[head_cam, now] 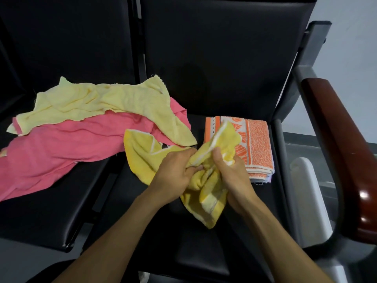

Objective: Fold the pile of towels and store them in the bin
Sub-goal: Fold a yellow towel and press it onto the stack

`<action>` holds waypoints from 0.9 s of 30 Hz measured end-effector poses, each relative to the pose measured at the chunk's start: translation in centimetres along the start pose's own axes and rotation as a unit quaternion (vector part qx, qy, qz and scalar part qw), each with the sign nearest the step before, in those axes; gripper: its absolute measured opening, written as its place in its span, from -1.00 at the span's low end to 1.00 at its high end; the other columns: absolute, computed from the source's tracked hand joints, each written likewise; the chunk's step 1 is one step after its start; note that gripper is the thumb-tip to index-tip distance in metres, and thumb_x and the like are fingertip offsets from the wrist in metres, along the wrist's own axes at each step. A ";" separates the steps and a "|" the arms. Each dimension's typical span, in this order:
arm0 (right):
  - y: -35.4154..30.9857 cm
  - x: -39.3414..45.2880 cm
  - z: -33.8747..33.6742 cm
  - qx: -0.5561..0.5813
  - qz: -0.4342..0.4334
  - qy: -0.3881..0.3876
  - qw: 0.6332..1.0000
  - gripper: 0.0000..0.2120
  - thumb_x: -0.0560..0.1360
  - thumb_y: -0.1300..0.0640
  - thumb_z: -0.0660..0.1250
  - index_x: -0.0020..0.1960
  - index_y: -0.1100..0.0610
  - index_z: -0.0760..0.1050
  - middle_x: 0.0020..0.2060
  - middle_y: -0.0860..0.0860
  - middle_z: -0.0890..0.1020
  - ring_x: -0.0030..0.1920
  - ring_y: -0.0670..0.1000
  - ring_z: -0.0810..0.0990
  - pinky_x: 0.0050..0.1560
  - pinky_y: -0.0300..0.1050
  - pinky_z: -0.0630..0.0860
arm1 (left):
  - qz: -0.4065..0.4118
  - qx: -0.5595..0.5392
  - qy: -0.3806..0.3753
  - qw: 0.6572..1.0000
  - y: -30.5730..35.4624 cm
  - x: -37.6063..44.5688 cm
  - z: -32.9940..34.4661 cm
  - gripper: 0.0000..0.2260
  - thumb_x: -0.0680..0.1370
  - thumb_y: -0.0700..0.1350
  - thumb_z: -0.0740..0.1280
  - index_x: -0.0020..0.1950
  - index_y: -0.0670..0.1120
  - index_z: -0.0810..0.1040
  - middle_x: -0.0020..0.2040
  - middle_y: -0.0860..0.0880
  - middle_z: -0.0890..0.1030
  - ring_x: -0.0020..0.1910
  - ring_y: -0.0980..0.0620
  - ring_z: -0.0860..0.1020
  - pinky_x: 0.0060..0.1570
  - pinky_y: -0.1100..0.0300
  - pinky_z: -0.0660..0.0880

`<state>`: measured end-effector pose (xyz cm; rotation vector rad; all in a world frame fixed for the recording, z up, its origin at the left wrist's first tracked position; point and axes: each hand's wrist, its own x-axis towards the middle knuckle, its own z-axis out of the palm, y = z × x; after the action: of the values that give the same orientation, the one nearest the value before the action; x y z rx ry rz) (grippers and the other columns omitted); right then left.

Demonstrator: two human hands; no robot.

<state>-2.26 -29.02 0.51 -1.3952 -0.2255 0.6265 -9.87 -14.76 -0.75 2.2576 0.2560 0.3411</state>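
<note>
A bright yellow towel (pixel 140 156) with white trim hangs bunched over the black seat (pixel 204 252). My left hand (pixel 173 170) grips it near the middle, and my right hand (pixel 232 166) grips its edge just beside. Left of my hands lie a loose pale yellow towel (pixel 98 101) and a pink towel (pixel 61 144) under it, spread across two seats. A folded orange and white patterned towel (pixel 257 144) sits on the seat behind my right hand, on top of other folded cloth.
The seats are a row of black padded chairs with tall backrests (pixel 214 48). A reddish wooden armrest (pixel 338 144) on a grey metal frame stands at the right. A white object (pixel 306 193) is visible below the armrest.
</note>
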 end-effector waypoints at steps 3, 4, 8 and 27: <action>0.0 -0.3 -0.3 -0.026 0.016 -0.091 0.995 -0.63 0.34 -0.03 0.48 0.11 0.05 0.58 -0.04 -0.06 0.74 0.03 -0.06 0.71 -0.05 -0.24 0.62 | -0.056 -0.125 0.035 0.990 1.0 0.4 -0.5 -0.82 0.55 -0.11 0.47 0.12 -0.11 0.62 -0.05 0.02 0.71 -0.04 0.08 0.67 0.00 0.07 0.60; 0.1 -0.4 -0.3 -0.044 0.015 -0.110 0.993 -0.65 0.36 0.05 0.51 0.13 0.04 0.58 -0.02 -0.07 0.74 0.05 -0.06 0.71 -0.02 -0.25 0.61 | -0.064 -0.156 0.037 0.985 1.2 0.5 -0.6 -0.78 0.54 -0.10 0.48 0.16 -0.08 0.61 0.00 0.04 0.71 0.01 0.09 0.67 0.04 0.10 0.61; 0.3 -0.4 0.2 -0.027 0.022 -0.013 0.999 -0.79 0.49 0.16 0.49 0.12 0.06 0.61 -0.03 -0.04 0.75 0.01 -0.02 0.72 0.01 -0.09 0.65 | -0.092 -0.174 0.070 0.978 1.5 0.6 -0.5 -0.78 0.57 -0.01 0.43 0.17 -0.02 0.54 -0.04 0.08 0.65 -0.12 0.22 0.62 -0.10 0.35 0.51; 0.9 0.2 0.0 0.085 0.080 0.060 0.991 -0.71 0.52 0.12 0.46 0.21 0.15 0.56 0.01 0.07 0.73 0.02 0.08 0.73 0.08 0.11 0.65 | -0.105 -0.179 -0.002 0.978 0.6 0.6 -1.2 -0.55 0.44 0.11 0.49 0.30 0.09 0.53 0.09 0.07 0.63 0.03 0.13 0.63 0.04 0.20 0.59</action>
<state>-2.33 -28.83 -0.35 -1.2889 0.0368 0.6747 -9.65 -14.14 0.57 1.8567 0.3942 0.2479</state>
